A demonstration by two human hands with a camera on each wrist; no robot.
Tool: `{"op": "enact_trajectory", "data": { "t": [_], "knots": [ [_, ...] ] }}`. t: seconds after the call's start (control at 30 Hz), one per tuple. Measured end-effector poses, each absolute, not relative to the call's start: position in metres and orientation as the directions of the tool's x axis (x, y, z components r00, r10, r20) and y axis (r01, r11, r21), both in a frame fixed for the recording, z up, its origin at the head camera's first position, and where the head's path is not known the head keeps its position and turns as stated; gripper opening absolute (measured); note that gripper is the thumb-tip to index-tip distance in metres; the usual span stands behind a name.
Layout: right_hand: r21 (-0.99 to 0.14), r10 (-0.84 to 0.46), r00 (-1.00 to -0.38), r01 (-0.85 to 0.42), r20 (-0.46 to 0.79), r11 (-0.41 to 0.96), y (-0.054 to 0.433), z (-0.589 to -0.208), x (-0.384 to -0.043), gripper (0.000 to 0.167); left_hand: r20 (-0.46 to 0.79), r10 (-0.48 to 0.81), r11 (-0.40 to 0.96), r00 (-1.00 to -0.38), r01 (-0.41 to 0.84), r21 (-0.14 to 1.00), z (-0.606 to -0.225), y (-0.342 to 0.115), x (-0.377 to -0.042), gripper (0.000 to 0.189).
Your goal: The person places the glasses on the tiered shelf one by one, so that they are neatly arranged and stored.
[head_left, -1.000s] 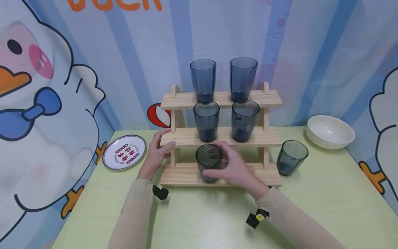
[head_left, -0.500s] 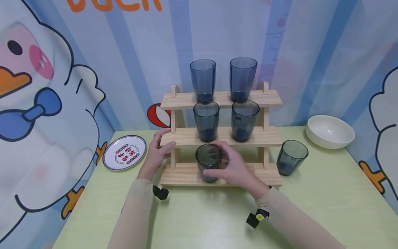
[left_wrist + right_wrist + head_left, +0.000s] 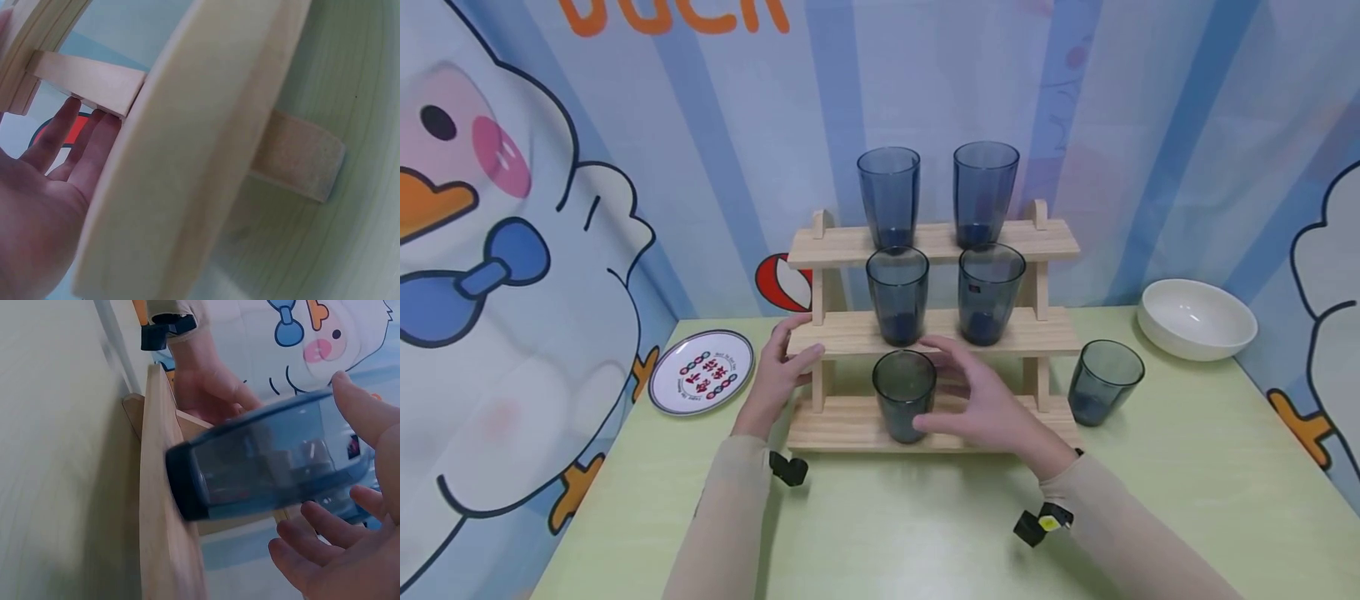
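Note:
A smoky blue-grey drinking glass [image 3: 901, 400] stands upright on the bottom shelf of a three-tier wooden rack [image 3: 842, 425]. Around its right side my right hand [image 3: 988, 408] is spread, fingers behind and thumb in front. In the right wrist view a gap shows between those fingers [image 3: 312, 544] and the glass [image 3: 262, 459]; the thumb is near its rim. My left hand [image 3: 772, 379] holds the rack's left end at the middle shelf, thumb at the shelf's edge. In the left wrist view its fingers [image 3: 94, 147] touch the wooden upright [image 3: 87, 78].
Two matching glasses stand on the middle shelf [image 3: 940, 333] and two on the top shelf [image 3: 936, 242]. Another glass [image 3: 1101, 383] is on the table right of the rack, near a white bowl [image 3: 1197, 321]. A printed plate [image 3: 700, 372] lies at the left. A patterned cloth hangs behind.
My right hand has let go of the glass on the bottom shelf and shifted slightly right, its thumb coming away from the front. The glass stays in place. The left hand keeps its place.

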State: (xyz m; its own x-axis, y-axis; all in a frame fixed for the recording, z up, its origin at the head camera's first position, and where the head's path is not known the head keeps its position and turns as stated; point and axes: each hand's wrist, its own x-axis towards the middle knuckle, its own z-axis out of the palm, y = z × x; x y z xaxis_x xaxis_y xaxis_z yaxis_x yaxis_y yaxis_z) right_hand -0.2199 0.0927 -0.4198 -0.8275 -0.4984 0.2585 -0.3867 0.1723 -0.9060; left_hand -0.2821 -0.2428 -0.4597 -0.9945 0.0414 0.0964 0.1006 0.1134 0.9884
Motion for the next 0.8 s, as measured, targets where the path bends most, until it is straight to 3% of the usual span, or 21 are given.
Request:
{"op": "enact_trajectory", "data": {
  "t": [0.3,0.53,0.8],
  "knots": [
    [-0.874,-0.509,-0.806,-0.448,0.303,0.188,0.137,-0.413,-0.206,0.090,0.094,0.039,0.119,-0.995,0.098,0.988,-0.460,-0.242,-0.281,0.058],
    [-0.805,-0.472,-0.779,-0.554,0.412,0.212,0.173,-0.409,-0.195,0.082,0.098,0.042,0.122,-0.994,0.102,0.987,-0.462,-0.242,-0.281,0.058],
    [-0.748,-0.385,-0.801,-0.582,0.459,0.320,0.212,-0.395,-0.183,0.083,0.098,0.042,0.132,-0.994,0.103,0.986,-0.461,-0.242,-0.282,0.058]
  ]
}}
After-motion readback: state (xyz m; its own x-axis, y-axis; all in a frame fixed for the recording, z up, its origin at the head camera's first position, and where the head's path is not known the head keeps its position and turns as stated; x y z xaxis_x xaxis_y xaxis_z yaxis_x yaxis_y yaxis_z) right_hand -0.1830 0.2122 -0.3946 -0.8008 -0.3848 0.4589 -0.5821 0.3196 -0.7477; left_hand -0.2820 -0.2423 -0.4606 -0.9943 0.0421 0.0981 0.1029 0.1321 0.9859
